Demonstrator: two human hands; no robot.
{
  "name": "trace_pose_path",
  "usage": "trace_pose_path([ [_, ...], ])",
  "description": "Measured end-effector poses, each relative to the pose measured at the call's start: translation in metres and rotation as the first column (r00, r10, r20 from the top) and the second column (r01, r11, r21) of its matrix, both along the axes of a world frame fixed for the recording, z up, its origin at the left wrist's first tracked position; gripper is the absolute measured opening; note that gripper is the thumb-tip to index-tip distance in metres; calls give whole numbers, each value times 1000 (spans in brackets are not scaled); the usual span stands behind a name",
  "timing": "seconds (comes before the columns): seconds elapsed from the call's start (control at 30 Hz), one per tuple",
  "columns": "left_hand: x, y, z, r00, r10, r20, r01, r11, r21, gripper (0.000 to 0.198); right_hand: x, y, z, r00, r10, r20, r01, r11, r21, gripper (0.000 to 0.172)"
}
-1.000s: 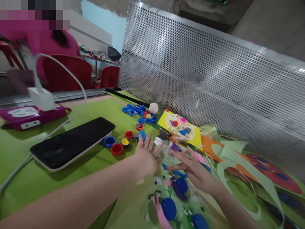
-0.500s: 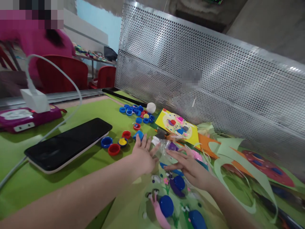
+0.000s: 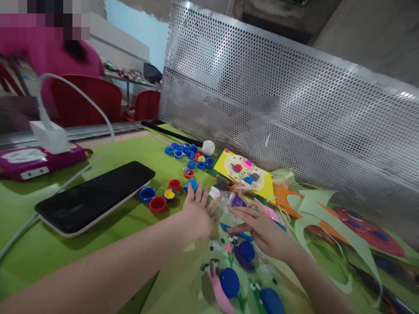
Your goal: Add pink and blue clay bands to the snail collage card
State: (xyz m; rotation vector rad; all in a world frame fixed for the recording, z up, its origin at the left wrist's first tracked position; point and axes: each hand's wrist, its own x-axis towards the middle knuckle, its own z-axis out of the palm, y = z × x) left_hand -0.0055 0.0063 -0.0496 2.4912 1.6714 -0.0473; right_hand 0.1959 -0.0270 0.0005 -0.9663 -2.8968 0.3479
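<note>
My left hand lies flat with fingers spread on the green table, its fingertips at a clear plastic wrap and a blue cap. My right hand also rests flat and open, fingers pointing left over the wrap and a green craft sheet decorated with blue caps and a pink snail. A purple cap shows under the wrap between the two hands. Neither hand holds anything.
A black phone lies at left with a white cable and charger on a magenta box. Red, blue and yellow caps sit between phone and hands. A yellow card, paper cut-outs and a perforated metal panel stand behind. A person in pink sits far left.
Both hands stay flat in nearly the same spot. The view has shifted slightly; nothing was taken up or let go.
</note>
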Motion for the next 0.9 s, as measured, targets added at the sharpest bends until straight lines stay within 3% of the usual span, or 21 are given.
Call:
trace_pose_path([
  [0.47,2,-5,12,1000,23,-12,-23,999,-27,57,4,2,-3,1000,-13,1,13,987,159,74],
  [0.67,-1,-4,5,1000,9,6,-9,1000,-5,58,1,1,-8,999,9,31,-13,993,117,79],
  [0.9,0,-5,6,1000,6,-1,-6,1000,-5,58,1,0,-1,998,-22,56,18,997,75,78],
])
